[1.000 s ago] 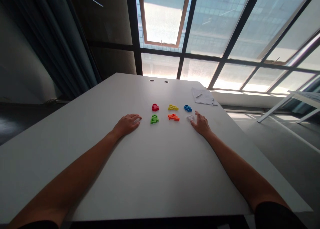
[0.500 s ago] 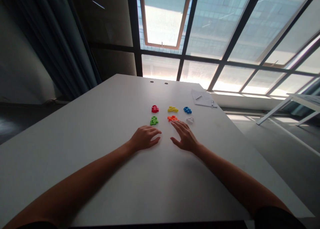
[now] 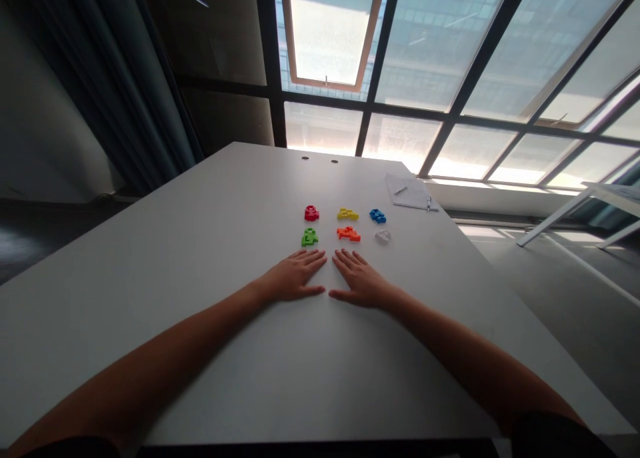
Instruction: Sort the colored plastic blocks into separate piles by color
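Note:
My left hand lies flat on the white table, palm down, fingers stretched out and holding nothing. My right hand rests flat beside it, also empty, the two thumbs almost meeting. Just beyond the left fingertips is a green puzzle-like plastic piece. An orange piece lies beyond the right fingertips, with a clear piece to its right. Behind these, a red piece, a yellow piece and a blue piece form a second row. Their exact kind is too small to tell.
Toward the back right of the table lie paper sheets with a pen on them. Two round holes sit near the far edge. A dark curtain hangs at left, large windows stand behind, and a white table frame is at right.
My right hand has drawn back from the orange piece and now lies flat. My left hand has flattened out, its fingers straighter. The pieces keep their arrangement.

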{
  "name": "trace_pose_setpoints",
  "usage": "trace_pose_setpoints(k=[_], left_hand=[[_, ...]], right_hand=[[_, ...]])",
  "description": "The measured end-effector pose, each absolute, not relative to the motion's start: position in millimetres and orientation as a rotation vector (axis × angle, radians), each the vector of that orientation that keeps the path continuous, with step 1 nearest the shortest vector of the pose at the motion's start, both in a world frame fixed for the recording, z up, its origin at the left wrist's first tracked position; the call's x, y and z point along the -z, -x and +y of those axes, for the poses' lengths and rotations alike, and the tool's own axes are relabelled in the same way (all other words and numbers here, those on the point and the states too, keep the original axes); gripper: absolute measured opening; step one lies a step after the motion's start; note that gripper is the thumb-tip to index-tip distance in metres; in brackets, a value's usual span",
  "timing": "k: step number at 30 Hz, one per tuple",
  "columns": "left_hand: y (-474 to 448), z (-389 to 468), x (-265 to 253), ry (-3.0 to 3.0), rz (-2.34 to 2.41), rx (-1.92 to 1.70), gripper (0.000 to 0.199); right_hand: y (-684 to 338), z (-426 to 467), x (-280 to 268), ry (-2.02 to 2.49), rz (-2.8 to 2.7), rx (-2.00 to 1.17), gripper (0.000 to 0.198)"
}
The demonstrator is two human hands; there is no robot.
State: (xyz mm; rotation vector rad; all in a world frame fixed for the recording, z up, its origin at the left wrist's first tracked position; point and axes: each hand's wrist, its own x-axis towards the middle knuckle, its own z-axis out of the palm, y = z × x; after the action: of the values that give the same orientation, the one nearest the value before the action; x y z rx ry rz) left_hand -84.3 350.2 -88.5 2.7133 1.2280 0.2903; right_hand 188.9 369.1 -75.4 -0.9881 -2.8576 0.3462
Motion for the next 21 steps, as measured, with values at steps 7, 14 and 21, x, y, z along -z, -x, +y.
trace_pose_setpoints(k=[7, 14, 21], left_hand=[[86.6, 353.5, 91.7, -2.713, 1.220, -0.370, 0.088], [86.5, 355.0, 93.2, -2.709, 1.214, -0.395, 0.085], [87.0, 354.5, 92.5, -2.706, 1.202, -0.428, 0.082]], right_hand=[[-188.2, 370.0, 73.5, 1.002, -2.845, -0.365, 0.106], [-187.8, 372.5, 76.0, 1.003, -2.844, -0.358, 0.103], [-187.8, 371.3, 75.3, 0.996, -2.829, -0.328, 0.098]])
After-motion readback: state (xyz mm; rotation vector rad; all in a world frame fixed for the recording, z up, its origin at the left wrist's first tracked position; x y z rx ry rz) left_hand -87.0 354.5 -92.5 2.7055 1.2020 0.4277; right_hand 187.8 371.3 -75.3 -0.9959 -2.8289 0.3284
